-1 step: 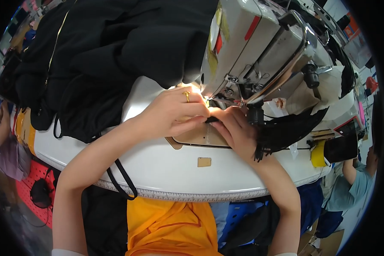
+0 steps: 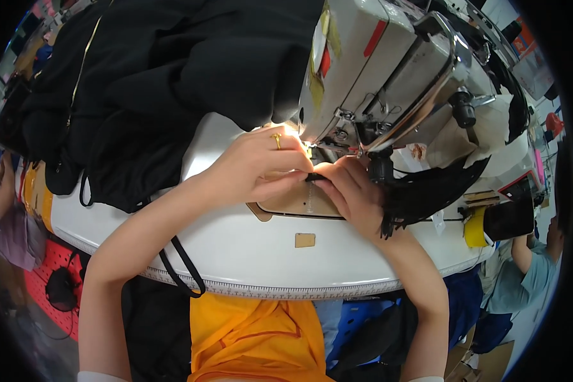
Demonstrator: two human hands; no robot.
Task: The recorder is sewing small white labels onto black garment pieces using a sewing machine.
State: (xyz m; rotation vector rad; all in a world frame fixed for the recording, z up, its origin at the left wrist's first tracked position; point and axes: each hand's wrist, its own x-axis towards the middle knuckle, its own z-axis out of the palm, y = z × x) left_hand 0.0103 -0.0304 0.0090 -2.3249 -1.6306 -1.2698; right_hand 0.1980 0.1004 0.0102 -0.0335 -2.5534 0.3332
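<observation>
My left hand (image 2: 264, 165), with a gold ring on one finger, has its fingers closed on a small black fabric strip (image 2: 313, 178) just in front of the lit needle area of a white sewing machine (image 2: 369, 70). My right hand (image 2: 356, 191) pinches the same strip from the other side, its fingertips close to those of my left. A bundle of long black strips (image 2: 436, 191) lies beside my right hand. The strip's ends are mostly hidden by my fingers.
A heap of black garments (image 2: 159, 76) with zippers covers the table's back left. A tan rectangular piece (image 2: 304, 240) lies on the white tabletop (image 2: 235, 248). A yellow-and-black container (image 2: 474, 232) sits at the right. Other people (image 2: 13, 223) (image 2: 516, 274) sit at both sides.
</observation>
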